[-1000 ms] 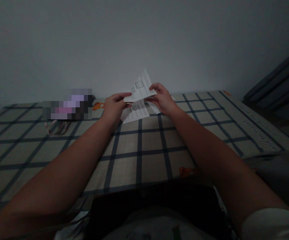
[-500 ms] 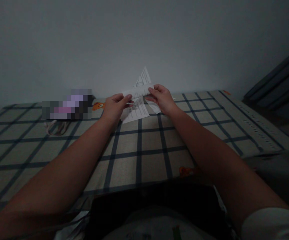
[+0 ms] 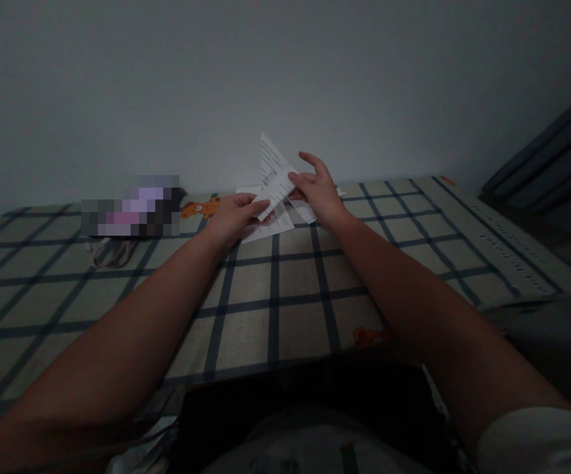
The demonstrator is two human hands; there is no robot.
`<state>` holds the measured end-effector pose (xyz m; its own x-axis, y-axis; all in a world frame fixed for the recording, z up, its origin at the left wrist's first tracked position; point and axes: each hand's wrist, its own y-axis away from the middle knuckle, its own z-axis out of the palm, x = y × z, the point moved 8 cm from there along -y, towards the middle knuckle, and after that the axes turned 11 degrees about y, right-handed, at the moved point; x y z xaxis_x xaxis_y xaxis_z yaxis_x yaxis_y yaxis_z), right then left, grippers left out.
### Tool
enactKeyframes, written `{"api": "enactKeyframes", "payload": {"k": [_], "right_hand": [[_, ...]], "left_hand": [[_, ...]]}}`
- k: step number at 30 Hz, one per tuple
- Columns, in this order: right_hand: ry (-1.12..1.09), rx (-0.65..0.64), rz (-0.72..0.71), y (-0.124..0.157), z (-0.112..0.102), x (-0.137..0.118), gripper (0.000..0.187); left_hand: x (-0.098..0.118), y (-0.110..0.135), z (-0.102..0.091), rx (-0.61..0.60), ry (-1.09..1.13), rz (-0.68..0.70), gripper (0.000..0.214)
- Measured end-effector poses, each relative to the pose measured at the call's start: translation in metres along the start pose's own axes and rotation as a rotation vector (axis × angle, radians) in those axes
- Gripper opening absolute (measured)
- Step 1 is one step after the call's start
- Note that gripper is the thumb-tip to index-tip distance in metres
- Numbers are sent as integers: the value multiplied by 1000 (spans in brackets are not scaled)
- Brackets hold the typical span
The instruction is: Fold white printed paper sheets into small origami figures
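A folded piece of printed paper (image 3: 278, 186) is held up between my two hands, with a pointed flap rising toward the wall. My left hand (image 3: 238, 214) pinches its lower left end between thumb and fingers. My right hand (image 3: 319, 192) grips the upper right end, thumb in front, with the index finger raised off the paper. Below the folded piece, a printed sheet (image 3: 278, 226) lies on the checked cloth, partly hidden by my left hand. Another bit of white paper (image 3: 303, 211) lies beside it, close to my right hand.
A checked tablecloth (image 3: 295, 316) with bear prints covers the table, which stands against a pale wall (image 3: 285, 79). At the left lies a blurred-out purple and dark object (image 3: 141, 204) with a looped strap (image 3: 112, 253). A dark curtain (image 3: 552, 158) hangs at the right.
The folded paper has tilted: its left end dropped and its pointed flap now leans left. My left hand moved slightly right and down. My right index finger has lifted.
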<state>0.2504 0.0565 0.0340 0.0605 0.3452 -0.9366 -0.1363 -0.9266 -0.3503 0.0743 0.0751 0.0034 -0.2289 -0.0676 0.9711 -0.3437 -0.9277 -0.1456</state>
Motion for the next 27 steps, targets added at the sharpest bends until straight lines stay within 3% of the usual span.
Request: {"api": "enactKeyframes", "payload": {"k": [6,14,20,24,27], "right_hand": [[-79,-188,92,-2,17,15,26],[-74,-118,78,-1,14,13,28],[-51,-147,90,3,18,10,34],[-33,-175,115,4,20,11,21],[-33,-170,99,3,20,10,17]], "left_hand": [[3,-2,-4,39,-7,68,23],[-2,4,0,7,-99,4,26],[13,7,-1,58,-257,142,30],[15,7,-3,74,-317,172,36],[10,7,-3,71,-324,119,36]]}}
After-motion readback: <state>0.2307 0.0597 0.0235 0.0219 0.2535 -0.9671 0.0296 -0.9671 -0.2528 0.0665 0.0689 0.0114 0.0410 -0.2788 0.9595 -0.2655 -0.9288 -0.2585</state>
